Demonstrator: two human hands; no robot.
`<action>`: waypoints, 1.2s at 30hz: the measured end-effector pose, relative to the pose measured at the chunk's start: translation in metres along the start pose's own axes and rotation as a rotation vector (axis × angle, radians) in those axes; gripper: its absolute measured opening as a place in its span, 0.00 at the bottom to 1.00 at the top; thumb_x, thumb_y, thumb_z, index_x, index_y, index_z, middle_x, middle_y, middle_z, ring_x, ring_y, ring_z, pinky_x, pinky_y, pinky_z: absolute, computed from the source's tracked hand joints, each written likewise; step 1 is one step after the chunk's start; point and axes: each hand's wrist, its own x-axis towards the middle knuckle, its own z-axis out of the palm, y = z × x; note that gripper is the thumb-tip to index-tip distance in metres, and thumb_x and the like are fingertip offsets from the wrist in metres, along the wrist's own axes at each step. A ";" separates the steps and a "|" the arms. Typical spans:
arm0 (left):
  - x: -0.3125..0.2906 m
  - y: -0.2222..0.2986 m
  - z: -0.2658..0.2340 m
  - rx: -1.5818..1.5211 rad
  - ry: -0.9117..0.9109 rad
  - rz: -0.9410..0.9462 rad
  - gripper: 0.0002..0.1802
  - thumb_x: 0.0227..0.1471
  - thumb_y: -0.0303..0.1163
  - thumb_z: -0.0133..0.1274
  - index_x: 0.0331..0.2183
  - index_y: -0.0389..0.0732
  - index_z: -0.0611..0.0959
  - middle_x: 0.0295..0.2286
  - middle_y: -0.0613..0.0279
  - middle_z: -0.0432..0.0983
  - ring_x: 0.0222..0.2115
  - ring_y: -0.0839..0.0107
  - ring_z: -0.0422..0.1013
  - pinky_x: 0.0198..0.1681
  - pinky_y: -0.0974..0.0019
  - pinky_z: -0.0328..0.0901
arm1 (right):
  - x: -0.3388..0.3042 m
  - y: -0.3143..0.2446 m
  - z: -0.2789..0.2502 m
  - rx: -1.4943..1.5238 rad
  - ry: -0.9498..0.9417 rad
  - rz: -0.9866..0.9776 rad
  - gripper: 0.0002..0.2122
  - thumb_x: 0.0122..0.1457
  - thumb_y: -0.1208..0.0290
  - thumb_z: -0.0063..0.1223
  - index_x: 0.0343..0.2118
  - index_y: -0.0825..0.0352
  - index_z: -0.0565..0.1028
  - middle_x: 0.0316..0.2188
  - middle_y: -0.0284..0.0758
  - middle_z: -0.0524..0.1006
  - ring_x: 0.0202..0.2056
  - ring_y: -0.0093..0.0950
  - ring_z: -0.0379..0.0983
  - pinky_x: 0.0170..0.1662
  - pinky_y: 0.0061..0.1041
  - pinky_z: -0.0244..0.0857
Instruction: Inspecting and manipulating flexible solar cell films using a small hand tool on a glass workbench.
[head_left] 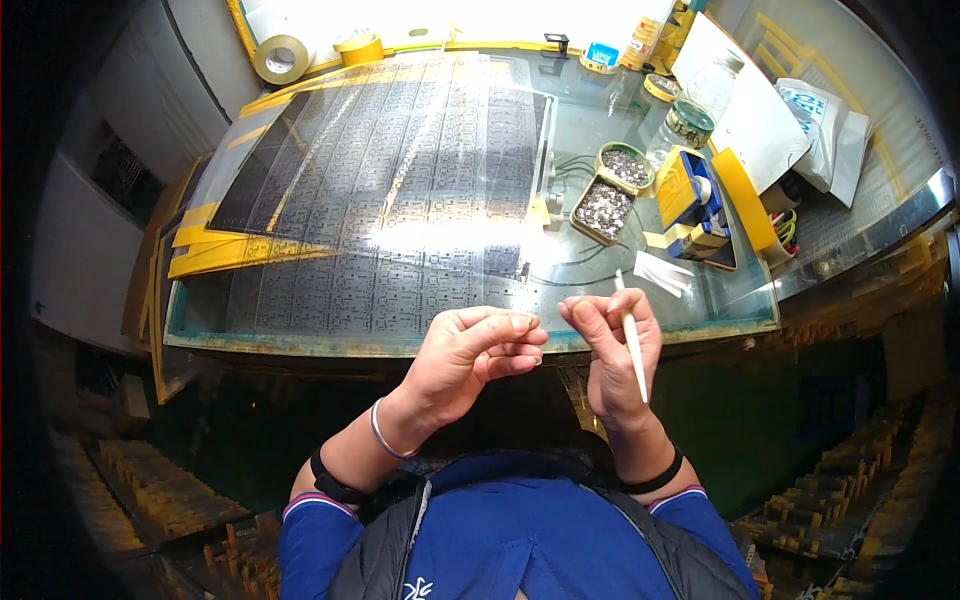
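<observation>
My left hand is held just in front of the table's near edge, its thumb and fingertips drawn together in a pinch. Anything between those fingertips is too small to make out. To its right, my right hand holds a slim white pen-like stick that slants across its fingers. The thumb and index finger of that hand also meet in a pinch, pointing toward the left hand, and a small gap separates the two hands. Beyond them, a transparent film sheet printed with dark circuit-like patterns lies on the glass-topped table.
Two open tins hold small silvery bits. Nearby stand a blue and yellow tape dispenser, white paper strips and glass jars. Tape rolls and a small black magnifier are at the back, a plastic bag at right.
</observation>
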 end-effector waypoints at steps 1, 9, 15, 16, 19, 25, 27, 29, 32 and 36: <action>-0.001 0.001 0.000 0.005 0.007 -0.002 0.11 0.53 0.29 0.54 0.37 0.31 0.80 0.32 0.54 0.78 0.31 0.72 0.76 0.38 0.70 0.73 | 0.000 -0.002 -0.001 -0.026 0.020 -0.039 0.11 0.53 0.85 0.56 0.31 0.64 0.66 0.31 0.39 0.79 0.34 0.22 0.75 0.41 0.20 0.68; -0.010 0.017 -0.003 0.202 0.087 0.149 0.10 0.49 0.27 0.53 0.33 0.30 0.78 0.28 0.52 0.75 0.23 0.69 0.73 0.25 0.70 0.70 | 0.007 -0.043 -0.090 -0.384 0.459 -0.513 0.09 0.54 0.84 0.54 0.32 0.65 0.67 0.31 0.37 0.78 0.36 0.23 0.74 0.44 0.20 0.67; -0.080 0.048 -0.056 0.653 0.225 0.505 0.13 0.44 0.29 0.55 0.16 0.32 0.74 0.16 0.59 0.66 0.09 0.77 0.61 0.11 0.76 0.57 | -0.017 -0.072 -0.206 -0.611 0.883 -0.668 0.09 0.55 0.77 0.58 0.32 0.68 0.66 0.30 0.35 0.75 0.34 0.20 0.71 0.41 0.18 0.67; -0.093 0.053 -0.064 0.753 0.237 0.400 0.13 0.43 0.29 0.57 0.16 0.31 0.76 0.15 0.59 0.69 0.11 0.75 0.65 0.15 0.77 0.61 | -0.023 -0.071 -0.218 -0.614 0.901 -0.678 0.09 0.55 0.77 0.58 0.32 0.68 0.66 0.30 0.35 0.75 0.34 0.20 0.71 0.41 0.18 0.67; -0.118 0.051 -0.097 0.978 0.400 0.202 0.06 0.39 0.20 0.58 0.18 0.31 0.77 0.15 0.57 0.72 0.14 0.75 0.69 0.18 0.73 0.65 | -0.028 -0.063 -0.240 -0.738 0.951 -0.643 0.10 0.54 0.75 0.60 0.32 0.69 0.67 0.30 0.33 0.75 0.33 0.19 0.70 0.39 0.18 0.66; -0.154 0.041 -0.192 1.737 0.877 0.032 0.09 0.30 0.24 0.60 0.19 0.28 0.78 0.15 0.49 0.72 0.19 0.65 0.73 0.26 0.65 0.67 | -0.021 -0.043 -0.245 -0.976 0.946 -0.599 0.07 0.55 0.76 0.58 0.33 0.70 0.71 0.28 0.29 0.73 0.31 0.17 0.69 0.36 0.16 0.65; -0.166 0.039 -0.235 1.827 1.119 -0.058 0.11 0.30 0.23 0.57 0.23 0.27 0.78 0.20 0.43 0.74 0.25 0.56 0.74 0.30 0.60 0.67 | -0.024 -0.043 -0.243 -0.968 0.931 -0.582 0.08 0.58 0.76 0.55 0.38 0.71 0.72 0.31 0.34 0.75 0.34 0.20 0.71 0.40 0.18 0.66; -0.187 0.035 -0.319 1.703 1.367 -0.148 0.13 0.33 0.21 0.55 0.28 0.27 0.78 0.26 0.41 0.75 0.29 0.51 0.74 0.33 0.58 0.67 | -0.025 -0.049 -0.233 -0.902 0.880 -0.577 0.09 0.60 0.75 0.51 0.41 0.73 0.71 0.35 0.40 0.77 0.38 0.24 0.73 0.45 0.22 0.66; -0.226 0.020 -0.428 1.533 1.582 0.008 0.11 0.38 0.19 0.53 0.30 0.27 0.76 0.29 0.45 0.74 0.29 0.56 0.71 0.34 0.60 0.65 | -0.027 -0.059 -0.225 -1.011 0.893 -0.678 0.08 0.62 0.75 0.47 0.40 0.75 0.70 0.37 0.47 0.77 0.40 0.29 0.75 0.46 0.24 0.67; -0.248 0.029 -0.461 0.745 1.714 0.247 0.08 0.47 0.18 0.47 0.33 0.26 0.74 0.32 0.50 0.73 0.28 0.66 0.65 0.31 0.65 0.62 | -0.019 -0.067 -0.178 -0.993 0.810 -0.768 0.06 0.61 0.75 0.48 0.37 0.73 0.70 0.35 0.43 0.78 0.37 0.26 0.75 0.43 0.23 0.68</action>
